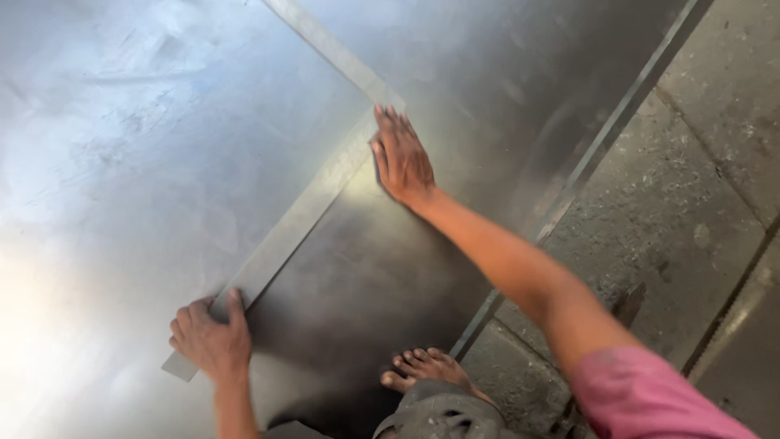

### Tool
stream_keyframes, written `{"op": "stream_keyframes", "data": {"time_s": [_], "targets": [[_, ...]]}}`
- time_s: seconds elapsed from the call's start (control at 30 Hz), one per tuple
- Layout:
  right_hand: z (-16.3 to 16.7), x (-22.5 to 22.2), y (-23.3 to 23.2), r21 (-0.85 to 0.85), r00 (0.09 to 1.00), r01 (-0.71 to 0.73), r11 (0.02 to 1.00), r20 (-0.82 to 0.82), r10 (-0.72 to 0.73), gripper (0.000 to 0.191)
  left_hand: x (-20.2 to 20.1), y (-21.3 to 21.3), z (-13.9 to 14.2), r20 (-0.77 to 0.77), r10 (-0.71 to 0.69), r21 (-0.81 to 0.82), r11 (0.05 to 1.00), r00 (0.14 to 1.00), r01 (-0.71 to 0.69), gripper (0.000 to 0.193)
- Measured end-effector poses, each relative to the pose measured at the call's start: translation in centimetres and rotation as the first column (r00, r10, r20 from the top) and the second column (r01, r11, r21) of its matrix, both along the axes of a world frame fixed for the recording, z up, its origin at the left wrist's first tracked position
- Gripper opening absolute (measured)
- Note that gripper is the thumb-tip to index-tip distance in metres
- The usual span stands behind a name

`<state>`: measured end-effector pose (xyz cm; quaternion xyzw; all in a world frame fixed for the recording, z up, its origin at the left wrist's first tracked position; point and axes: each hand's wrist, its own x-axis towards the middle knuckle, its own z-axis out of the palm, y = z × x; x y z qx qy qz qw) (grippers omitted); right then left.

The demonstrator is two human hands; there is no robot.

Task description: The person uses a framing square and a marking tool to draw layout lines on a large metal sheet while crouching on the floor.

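A large metal square [313, 203] lies flat on a steel sheet [122, 162]. Its longer arm runs from the lower left of the frame up to a corner at upper centre; the other arm runs from there toward the top edge. The left hand [211, 341] grips the lower end, fingers curled over it. The right hand [400, 158] presses flat, fingers spread, near the corner. A bare foot [426, 367] rests on the sheet's lower edge, beside the concrete floor [691, 203].

Metal sheet [146, 162] runs past frame edges — square's [292, 223] near end hidden under left hand [213, 341].
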<state>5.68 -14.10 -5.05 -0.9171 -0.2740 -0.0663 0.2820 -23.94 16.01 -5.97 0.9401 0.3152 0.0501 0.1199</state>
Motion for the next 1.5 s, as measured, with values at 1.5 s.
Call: {"op": "stream_keyframes", "data": {"time_s": [1.5], "targets": [[0.7,-5.8,-5.1,0.04,0.998,-0.066,0.997,-0.012,0.066,0.017,-3.7,-0.8,5.8,-0.427,-0.083,-0.379,0.921,0.9,-0.095,0.068]]}}
